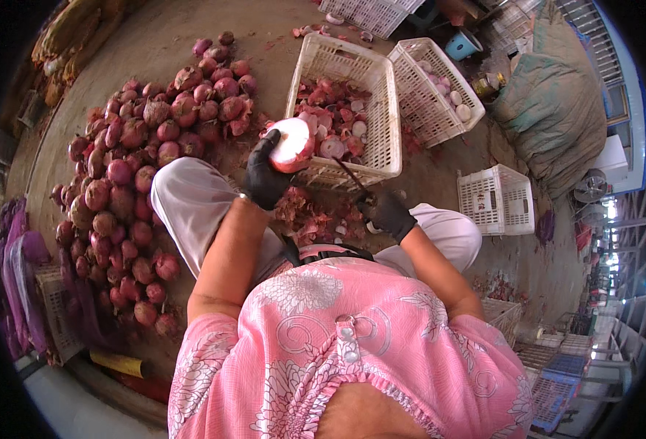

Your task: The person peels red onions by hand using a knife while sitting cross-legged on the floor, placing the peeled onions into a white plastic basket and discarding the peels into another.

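Observation:
My left hand [265, 173], in a black glove, is shut on a red onion [291, 144] with a pale cut face turned up. In my black-gloved right hand [387, 213] is a knife [348, 173] with a thin dark blade pointing up and left, apart from the onion. Both hands are at the near edge of a white plastic crate [391, 118], whose floor is strewn with onion skins and cut ends [334, 123]. Loose onion skins [306, 214] cover the ground between my knees. My fingers hide most of the knife's handle.
A large heap of red onions [136, 164] lies to the left. At the upper right, a second crate [430, 129] holds peeled onions [442, 88]. A smaller white crate [482, 206] stands to the right. Beyond are a blue bucket [461, 46] and a quilted cover [553, 104].

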`<state>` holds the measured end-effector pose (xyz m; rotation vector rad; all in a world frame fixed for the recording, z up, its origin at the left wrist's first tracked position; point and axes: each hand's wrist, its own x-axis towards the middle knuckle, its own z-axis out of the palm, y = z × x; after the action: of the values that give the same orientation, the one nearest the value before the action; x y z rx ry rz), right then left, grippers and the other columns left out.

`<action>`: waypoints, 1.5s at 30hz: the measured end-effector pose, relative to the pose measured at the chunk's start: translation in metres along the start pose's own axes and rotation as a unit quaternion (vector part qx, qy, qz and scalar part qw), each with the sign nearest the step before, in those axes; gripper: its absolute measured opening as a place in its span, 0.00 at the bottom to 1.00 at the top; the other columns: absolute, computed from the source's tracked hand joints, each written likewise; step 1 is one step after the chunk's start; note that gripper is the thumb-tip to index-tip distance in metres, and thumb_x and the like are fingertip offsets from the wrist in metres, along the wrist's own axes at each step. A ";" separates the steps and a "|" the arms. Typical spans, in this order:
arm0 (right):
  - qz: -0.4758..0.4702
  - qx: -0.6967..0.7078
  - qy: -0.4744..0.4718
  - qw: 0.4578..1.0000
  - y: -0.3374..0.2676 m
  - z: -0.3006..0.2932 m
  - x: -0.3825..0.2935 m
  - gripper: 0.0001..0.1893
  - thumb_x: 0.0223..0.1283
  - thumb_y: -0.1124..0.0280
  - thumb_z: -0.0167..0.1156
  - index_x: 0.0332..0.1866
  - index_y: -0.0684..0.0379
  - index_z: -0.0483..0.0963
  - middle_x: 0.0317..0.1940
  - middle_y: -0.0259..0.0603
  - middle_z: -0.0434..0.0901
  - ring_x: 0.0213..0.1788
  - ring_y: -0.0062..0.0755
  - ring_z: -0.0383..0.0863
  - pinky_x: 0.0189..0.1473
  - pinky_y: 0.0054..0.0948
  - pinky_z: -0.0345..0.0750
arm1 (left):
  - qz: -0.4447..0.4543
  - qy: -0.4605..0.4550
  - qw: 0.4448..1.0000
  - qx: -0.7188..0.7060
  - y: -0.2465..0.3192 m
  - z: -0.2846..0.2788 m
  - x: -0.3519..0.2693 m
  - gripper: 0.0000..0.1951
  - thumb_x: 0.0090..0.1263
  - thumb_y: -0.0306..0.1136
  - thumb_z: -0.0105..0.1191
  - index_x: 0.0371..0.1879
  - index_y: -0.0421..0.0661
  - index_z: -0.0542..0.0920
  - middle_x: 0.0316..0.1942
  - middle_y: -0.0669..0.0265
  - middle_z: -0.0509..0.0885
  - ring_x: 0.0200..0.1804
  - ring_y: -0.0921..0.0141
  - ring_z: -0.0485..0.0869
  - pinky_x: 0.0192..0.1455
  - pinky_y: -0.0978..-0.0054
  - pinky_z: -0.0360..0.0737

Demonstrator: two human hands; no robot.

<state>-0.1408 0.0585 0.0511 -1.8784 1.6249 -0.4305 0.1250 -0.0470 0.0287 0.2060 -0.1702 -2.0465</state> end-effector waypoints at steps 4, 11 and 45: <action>-0.098 0.006 0.060 0.993 -0.013 -0.002 0.017 0.14 0.53 0.67 0.60 0.44 0.62 0.76 0.34 0.53 0.81 0.38 0.56 0.80 0.39 0.43 0.76 | -0.007 0.015 1.000 0.017 -0.005 0.007 0.000 0.20 0.70 0.37 0.51 0.56 0.41 0.71 0.52 0.57 0.79 0.54 0.60 0.79 0.55 0.56 0.78; -0.001 -0.043 0.115 0.992 -0.023 0.005 0.032 0.09 0.55 0.73 0.57 0.41 0.62 0.79 0.34 0.52 0.83 0.39 0.46 0.83 0.43 0.36 0.78 | 0.018 0.028 0.999 0.028 -0.013 -0.001 0.002 0.20 0.71 0.36 0.49 0.59 0.39 0.70 0.55 0.56 0.77 0.56 0.60 0.79 0.58 0.55 0.77; 0.228 0.537 0.028 0.811 -0.010 0.027 0.052 0.12 0.57 0.61 0.66 0.39 0.57 0.80 0.29 0.31 0.80 0.27 0.21 0.77 0.26 0.19 0.72 | 0.029 0.054 0.906 0.419 -0.054 -0.036 0.015 0.17 0.72 0.41 0.48 0.44 0.37 0.80 0.39 0.58 0.84 0.39 0.65 0.84 0.43 0.66 0.81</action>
<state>-0.1066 0.0150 0.0300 -0.6067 1.3211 -0.9357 0.0798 -0.0362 -0.0188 0.8280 -0.9744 -1.7794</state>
